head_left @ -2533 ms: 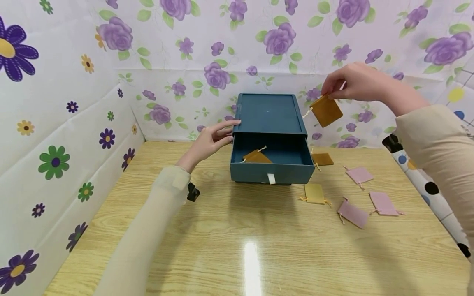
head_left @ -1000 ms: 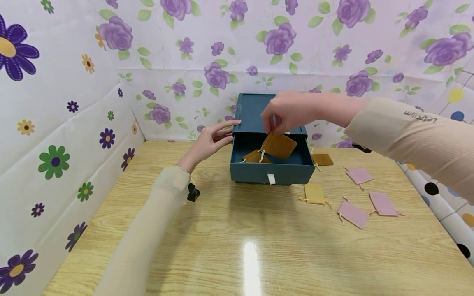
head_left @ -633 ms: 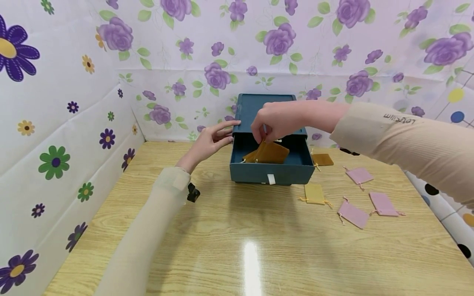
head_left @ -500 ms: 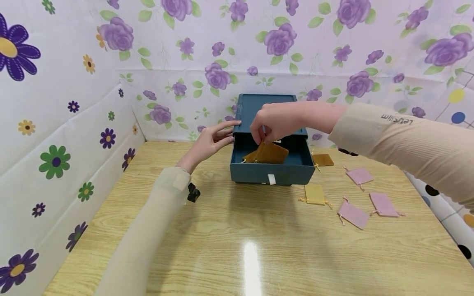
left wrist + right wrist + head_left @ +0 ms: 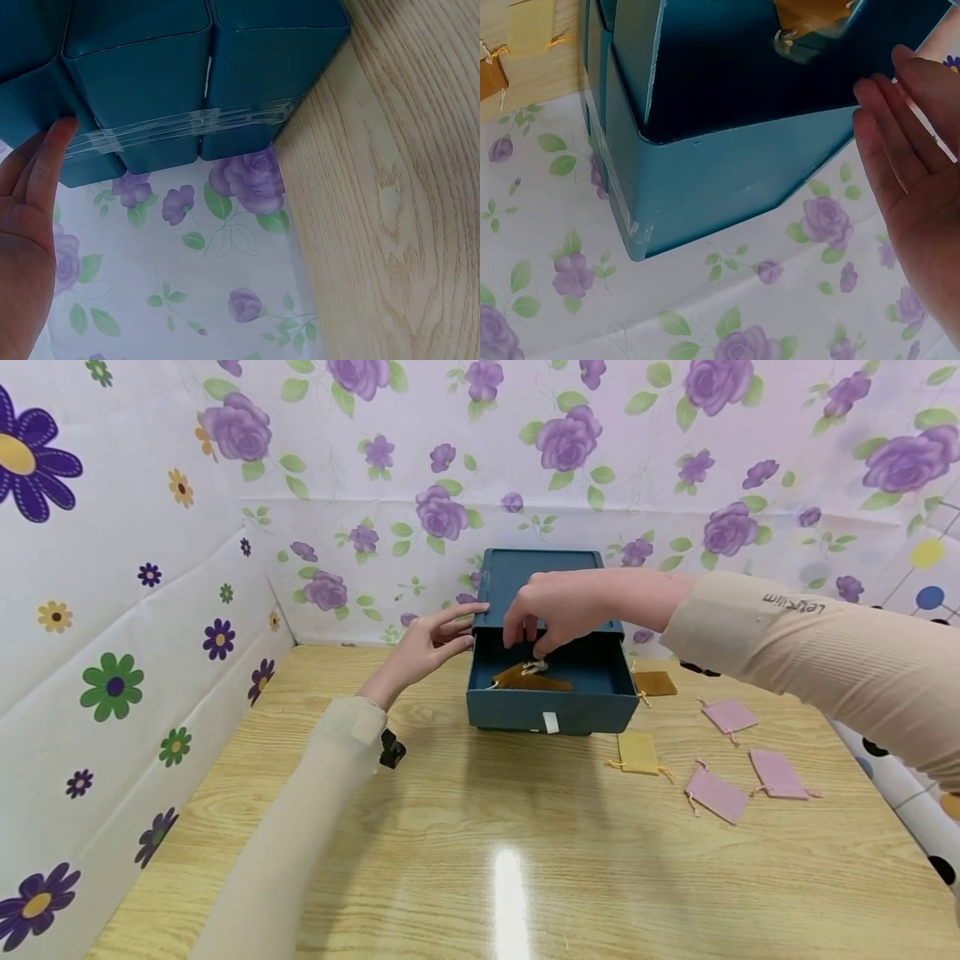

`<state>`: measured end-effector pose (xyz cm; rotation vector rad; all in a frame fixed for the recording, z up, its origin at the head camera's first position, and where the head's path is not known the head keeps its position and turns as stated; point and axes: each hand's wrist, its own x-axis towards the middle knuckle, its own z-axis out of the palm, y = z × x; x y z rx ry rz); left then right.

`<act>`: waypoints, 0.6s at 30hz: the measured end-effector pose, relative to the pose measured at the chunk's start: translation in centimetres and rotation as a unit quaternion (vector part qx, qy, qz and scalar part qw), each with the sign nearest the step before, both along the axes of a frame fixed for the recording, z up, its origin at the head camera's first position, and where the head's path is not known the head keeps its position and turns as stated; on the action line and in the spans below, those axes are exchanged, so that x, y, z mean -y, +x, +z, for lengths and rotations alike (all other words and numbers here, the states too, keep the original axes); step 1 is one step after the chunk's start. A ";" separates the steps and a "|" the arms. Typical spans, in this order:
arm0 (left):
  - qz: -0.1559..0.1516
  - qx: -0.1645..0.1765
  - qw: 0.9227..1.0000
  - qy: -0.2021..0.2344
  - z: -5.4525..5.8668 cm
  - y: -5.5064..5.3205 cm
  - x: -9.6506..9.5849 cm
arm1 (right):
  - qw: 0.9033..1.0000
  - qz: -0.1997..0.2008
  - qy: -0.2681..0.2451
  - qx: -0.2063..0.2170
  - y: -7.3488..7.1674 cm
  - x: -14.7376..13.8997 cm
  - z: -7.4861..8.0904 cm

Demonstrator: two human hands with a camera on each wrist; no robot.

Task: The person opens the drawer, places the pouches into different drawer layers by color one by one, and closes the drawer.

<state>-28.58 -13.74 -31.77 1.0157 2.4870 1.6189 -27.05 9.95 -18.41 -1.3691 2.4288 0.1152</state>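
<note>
The top drawer [image 5: 585, 712] of a dark blue drawer unit [image 5: 517, 568] is pulled out. Inside lie two brown drawstring pouches [image 5: 551, 683], partly hidden by the drawer front and overlapping. Above them is my right hand [image 5: 573, 602], thumb and fingers parted, with no pouch between them. In the right wrist view, a pouch [image 5: 810, 13] with a cream cord is seen inside the drawer, slightly blurred, away from the fingertips. My left hand [image 5: 433, 642] rests against the unit's left side with extended fingers. The left wrist view shows those fingers [image 5: 46, 161] touching the taped casing [image 5: 150, 97].
Right of the unit, a brown pouch [image 5: 655, 683], a yellow pouch [image 5: 637, 754] and three pink pouches [image 5: 716, 792] lie on the wooden table [image 5: 450, 843]. A floral cloth [image 5: 360, 460] hangs close behind the unit. A small black object [image 5: 391, 749] shows by the left sleeve.
My right hand carried a brown pouch from the right into the drawer, lowered it and let go; the pouch now lies flat beside the first. My left hand stayed put.
</note>
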 end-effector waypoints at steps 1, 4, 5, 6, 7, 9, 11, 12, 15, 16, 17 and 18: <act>0.000 0.000 1.000 0.000 0.0 0.0 0.0 | 1.000 0.001 0.000 -0.003 -0.1 0.0 0.0; -0.002 -0.002 1.000 0.001 0.0 -0.1 0.0 | 1.000 0.003 0.000 -0.011 -0.2 -0.2 0.0; -0.003 -0.002 1.000 0.001 0.0 -0.1 0.0 | 1.000 0.003 0.000 -0.013 -0.2 -0.3 0.0; -0.003 -0.003 1.000 0.001 0.0 -0.1 0.0 | 1.000 0.003 -0.001 -0.015 -0.2 -0.4 0.1; -0.003 -0.004 1.000 0.002 0.0 -0.1 0.0 | 1.000 0.002 -0.001 -0.016 -0.2 -0.4 0.1; -0.003 -0.004 1.000 0.002 0.0 -0.1 0.0 | 1.000 -0.001 0.000 -0.017 -0.3 -0.6 0.1; -0.003 -0.001 1.000 0.003 0.0 -0.1 0.0 | 1.000 -0.001 -0.001 -0.018 -0.4 -0.8 0.0; -0.003 0.001 1.000 0.004 0.0 -0.1 0.0 | 1.000 0.000 -0.003 -0.018 -0.4 -0.9 0.0; -0.002 0.004 1.000 0.004 0.0 -0.1 0.0 | 1.000 0.003 -0.011 -0.019 -0.5 -1.2 -0.1; -0.003 0.004 1.000 0.004 0.0 -0.1 -0.1 | 1.000 0.002 -0.015 -0.019 -0.5 -1.3 -0.1; -0.003 0.005 1.000 0.005 -0.1 -0.1 -0.1 | 1.000 0.002 -0.019 -0.020 -0.5 -1.4 -0.1; -0.003 0.004 1.000 0.005 -0.1 -0.1 -0.1 | 0.999 0.000 -0.024 -0.022 -0.5 -1.6 -0.1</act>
